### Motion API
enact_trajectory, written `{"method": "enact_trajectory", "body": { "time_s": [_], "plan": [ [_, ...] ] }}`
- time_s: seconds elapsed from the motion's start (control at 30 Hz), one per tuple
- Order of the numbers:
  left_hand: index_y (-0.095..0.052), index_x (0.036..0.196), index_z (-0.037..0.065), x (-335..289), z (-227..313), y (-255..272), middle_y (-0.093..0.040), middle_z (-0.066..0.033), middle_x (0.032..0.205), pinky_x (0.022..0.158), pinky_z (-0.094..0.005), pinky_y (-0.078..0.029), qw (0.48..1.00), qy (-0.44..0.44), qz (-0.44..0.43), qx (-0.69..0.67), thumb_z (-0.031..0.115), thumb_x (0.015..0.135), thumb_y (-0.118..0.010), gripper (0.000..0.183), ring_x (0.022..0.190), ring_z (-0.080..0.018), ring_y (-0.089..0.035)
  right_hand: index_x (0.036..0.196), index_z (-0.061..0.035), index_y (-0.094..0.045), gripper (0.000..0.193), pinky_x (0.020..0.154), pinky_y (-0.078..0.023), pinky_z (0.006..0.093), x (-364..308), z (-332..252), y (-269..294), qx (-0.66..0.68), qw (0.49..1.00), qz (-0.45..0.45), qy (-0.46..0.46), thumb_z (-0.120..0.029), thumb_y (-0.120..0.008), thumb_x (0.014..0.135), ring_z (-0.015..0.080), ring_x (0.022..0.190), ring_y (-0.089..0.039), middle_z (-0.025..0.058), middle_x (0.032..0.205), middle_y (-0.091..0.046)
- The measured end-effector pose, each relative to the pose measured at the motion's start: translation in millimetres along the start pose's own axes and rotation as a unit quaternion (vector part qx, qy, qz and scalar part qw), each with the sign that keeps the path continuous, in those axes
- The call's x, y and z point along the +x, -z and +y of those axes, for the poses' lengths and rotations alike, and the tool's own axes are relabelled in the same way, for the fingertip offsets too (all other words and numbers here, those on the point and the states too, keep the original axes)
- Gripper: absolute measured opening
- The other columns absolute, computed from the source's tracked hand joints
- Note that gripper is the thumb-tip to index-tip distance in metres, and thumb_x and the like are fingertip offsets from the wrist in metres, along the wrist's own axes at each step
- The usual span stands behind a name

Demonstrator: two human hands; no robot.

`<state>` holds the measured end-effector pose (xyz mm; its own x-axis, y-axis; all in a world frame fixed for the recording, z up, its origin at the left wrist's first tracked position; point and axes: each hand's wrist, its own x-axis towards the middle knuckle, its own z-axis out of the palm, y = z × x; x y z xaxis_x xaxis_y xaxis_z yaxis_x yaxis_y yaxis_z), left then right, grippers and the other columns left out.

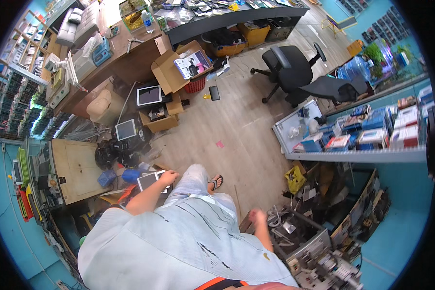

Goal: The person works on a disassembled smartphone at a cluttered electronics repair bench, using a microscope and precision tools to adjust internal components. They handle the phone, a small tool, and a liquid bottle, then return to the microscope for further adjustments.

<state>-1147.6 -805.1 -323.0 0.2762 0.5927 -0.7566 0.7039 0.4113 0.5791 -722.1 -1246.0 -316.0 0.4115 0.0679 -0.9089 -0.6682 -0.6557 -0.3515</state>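
Observation:
My left hand [168, 177] is beside my left knee, its fingers curled in; what they hold, if anything, is hidden. Its forearm crosses over a white-framed tablet [148, 181] with a dark screen, which lies low on my left. On the other side, my right hand [257, 216] hangs near an open metal drawer or box of cables and parts [286, 227]. It is smeared, so its fingers do not show clearly. Two more tablets lie farther ahead on the left: one on a cardboard box [149, 95], one on a dark heap [125, 129].
A black office chair [290, 67] stands ahead on the wood-look floor [227, 116]. Open cardboard boxes [166, 72] are stacked beside the desk [130, 53]. A glass display counter [353, 154] with boxed goods is at right, a yellow bag [295, 180] below it. A wooden cabinet [77, 169] stands left.

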Motion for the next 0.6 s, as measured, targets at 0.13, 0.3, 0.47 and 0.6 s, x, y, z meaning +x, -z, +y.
{"method": "enact_trajectory", "body": {
  "time_s": [0.13, 0.3, 0.47, 0.6],
  "plan": [
    [-0.071, 0.119, 0.001, 53.7, 102.7, -18.0, -0.066, -0.0035, 0.086, 0.056, -0.0299, -0.046, 0.990, 0.057, -0.007, -0.125, 0.026, 0.098, -0.070, 0.033, 0.069, -0.0121, -0.058, 0.097, -0.0078, -0.072, 0.017, 0.069, -0.054, 0.0376, 51.4, -305.5, 26.7, -0.018, 0.959, 0.066, 0.275, -0.024, -0.067, 0.094, 0.0177, 0.079, -0.067, 0.0047, 0.088, -0.071],
    [-0.075, 0.113, 0.002, 133.5, 149.0, -14.2, -0.072, -0.0088, 0.087, 0.059, -0.0407, -0.053, 0.988, 0.135, -0.035, 0.066, 0.034, 0.095, -0.070, 0.038, 0.073, -0.0220, -0.067, 0.110, -0.0060, -0.072, 0.021, 0.078, -0.056, 0.0317, 49.9, -535.6, -32.4, 0.002, 0.931, 0.011, 0.366, -0.025, -0.066, 0.104, 0.0157, 0.088, -0.070, 0.0056, 0.100, -0.075],
    [-0.074, 0.116, 0.003, 252.8, 247.4, -7.4, -0.071, -0.0109, 0.086, 0.060, -0.0404, -0.053, 0.965, 0.230, -0.012, -0.121, 0.033, 0.096, -0.070, 0.036, 0.070, -0.0242, -0.066, 0.111, -0.0055, -0.070, 0.026, 0.077, -0.057, 0.0362, 88.0, -565.9, -66.2, -0.017, 0.983, -0.036, 0.181, -0.030, -0.069, 0.101, 0.0198, 0.088, -0.071, 0.0080, 0.101, -0.075],
    [-0.072, 0.116, 0.006, 319.7, 394.8, 28.0, -0.071, -0.0078, 0.092, 0.059, -0.0340, -0.050, 0.982, 0.131, 0.005, -0.136, 0.031, 0.098, -0.068, 0.031, 0.071, -0.0183, -0.064, 0.115, -0.0026, -0.070, 0.032, 0.088, -0.058, 0.0439, 105.0, -567.9, -102.7, -0.016, 0.997, -0.059, 0.056, -0.032, -0.070, 0.101, 0.0287, 0.104, -0.072, 0.0130, 0.110, -0.075]
  ]
}}
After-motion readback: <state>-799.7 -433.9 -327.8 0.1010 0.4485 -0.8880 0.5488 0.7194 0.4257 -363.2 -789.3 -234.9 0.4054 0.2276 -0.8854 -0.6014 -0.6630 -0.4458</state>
